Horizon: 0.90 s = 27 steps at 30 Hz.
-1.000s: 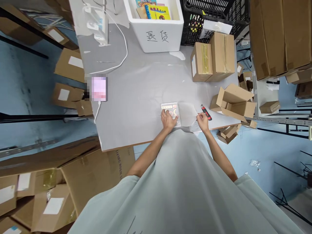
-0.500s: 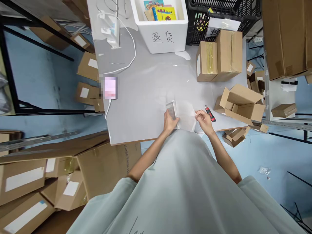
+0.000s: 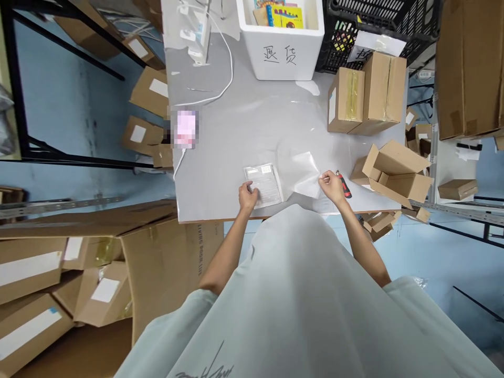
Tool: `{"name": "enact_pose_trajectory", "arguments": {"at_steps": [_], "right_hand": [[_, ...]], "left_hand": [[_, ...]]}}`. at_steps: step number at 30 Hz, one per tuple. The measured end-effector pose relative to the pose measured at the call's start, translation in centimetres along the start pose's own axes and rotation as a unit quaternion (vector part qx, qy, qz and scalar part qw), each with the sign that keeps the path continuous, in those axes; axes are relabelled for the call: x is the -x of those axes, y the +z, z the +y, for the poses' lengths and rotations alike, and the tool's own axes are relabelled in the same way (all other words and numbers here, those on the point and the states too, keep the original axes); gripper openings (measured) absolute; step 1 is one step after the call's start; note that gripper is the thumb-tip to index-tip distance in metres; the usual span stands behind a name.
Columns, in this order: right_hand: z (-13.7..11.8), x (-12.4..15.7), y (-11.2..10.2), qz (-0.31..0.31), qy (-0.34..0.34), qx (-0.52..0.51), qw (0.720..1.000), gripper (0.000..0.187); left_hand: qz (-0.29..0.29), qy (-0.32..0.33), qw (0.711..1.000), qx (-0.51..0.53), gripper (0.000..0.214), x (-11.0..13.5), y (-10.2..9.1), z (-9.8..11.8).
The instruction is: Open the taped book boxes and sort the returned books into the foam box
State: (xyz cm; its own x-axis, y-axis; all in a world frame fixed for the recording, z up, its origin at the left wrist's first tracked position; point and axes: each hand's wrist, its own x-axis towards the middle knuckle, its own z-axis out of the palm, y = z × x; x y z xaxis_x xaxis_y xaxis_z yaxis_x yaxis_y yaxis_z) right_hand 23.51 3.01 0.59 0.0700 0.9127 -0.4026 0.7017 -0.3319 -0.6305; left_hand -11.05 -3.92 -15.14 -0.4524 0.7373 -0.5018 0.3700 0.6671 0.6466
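My left hand (image 3: 248, 197) rests at the left edge of a flat, clear-wrapped packet (image 3: 268, 185) with fine print and a small white label. Its thumb and forefinger are apart, touching the packet's top. My right hand (image 3: 332, 186) is closed in a pinch on the right corner of a clear plastic bag (image 3: 307, 170). The bag spreads over the table just right of the packet; whether the two are joined I cannot tell. Beside my right hand lies a red and black utility knife (image 3: 344, 185).
An opened cardboard box (image 3: 397, 176) sits at the table's right edge, with two taped cartons (image 3: 366, 97) behind it. A white bin (image 3: 281, 55) of books and a black crate (image 3: 334, 39) stand at the back. A phone (image 3: 186, 128) and power strip (image 3: 200, 39) are left.
The packet, tilted before, now lies flat further left, and my left hand has shifted left to its edge. The bag is spread out more, its corner still in my right hand.
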Motion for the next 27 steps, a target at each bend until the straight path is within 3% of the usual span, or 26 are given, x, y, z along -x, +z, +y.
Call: {"name": "enact_pose_trajectory", "arguments": {"at_steps": [5,7,9,12,14,16,18,20,22,24,27], "right_hand": [[0.5,-0.6,2.4,-0.092,0.055,0.244,0.964,0.015],[0.7,-0.6,3.1,-0.111,0.077,0.277,0.951,0.021],[0.9,-0.3,3.7,-0.114,0.085,0.282,0.949,0.024],[0.8,0.1,4.6,-0.122,0.076,0.264,0.954,0.027],[0.5,0.4,5.5,-0.133,0.065,0.247,0.958,0.028],[0.2,0.5,6.5,-0.15,0.052,0.214,0.964,0.035],[-0.1,0.4,7.5,-0.161,0.033,0.169,0.972,0.057],[-0.4,0.2,8.5,-0.169,-0.001,0.142,0.975,0.085],[-0.9,-0.2,9.4,-0.19,-0.043,0.154,0.969,0.102],[-1.2,-0.8,10.3,-0.221,-0.074,0.184,0.955,0.101],[-1.5,-1.8,11.8,-0.238,-0.085,0.205,0.946,0.067]], "left_hand": [[0.02,0.099,0.994,-0.038,0.058,0.5,1.7,1.5],[-0.049,0.18,0.981,-0.058,0.069,1.3,2.8,3.0],[-0.164,0.246,0.952,-0.08,0.086,2.2,4.1,4.8],[-0.275,0.263,0.916,-0.126,0.108,3.2,6.1,7.2],[-0.289,0.234,0.918,-0.138,0.093,3.5,7.2,8.1],[-0.281,0.197,0.93,-0.13,0.063,3.5,7.8,8.4],[-0.27,0.163,0.943,-0.108,0.046,3.3,8.1,8.1],[-0.263,0.146,0.951,-0.072,0.043,3.0,7.9,7.7],[-0.26,0.138,0.955,-0.041,0.041,2.8,7.6,7.4],[-0.259,0.141,0.955,-0.033,0.038,2.7,7.2,7.2],[-0.231,0.152,0.96,-0.041,0.029,2.7,6.5,6.7]]}}
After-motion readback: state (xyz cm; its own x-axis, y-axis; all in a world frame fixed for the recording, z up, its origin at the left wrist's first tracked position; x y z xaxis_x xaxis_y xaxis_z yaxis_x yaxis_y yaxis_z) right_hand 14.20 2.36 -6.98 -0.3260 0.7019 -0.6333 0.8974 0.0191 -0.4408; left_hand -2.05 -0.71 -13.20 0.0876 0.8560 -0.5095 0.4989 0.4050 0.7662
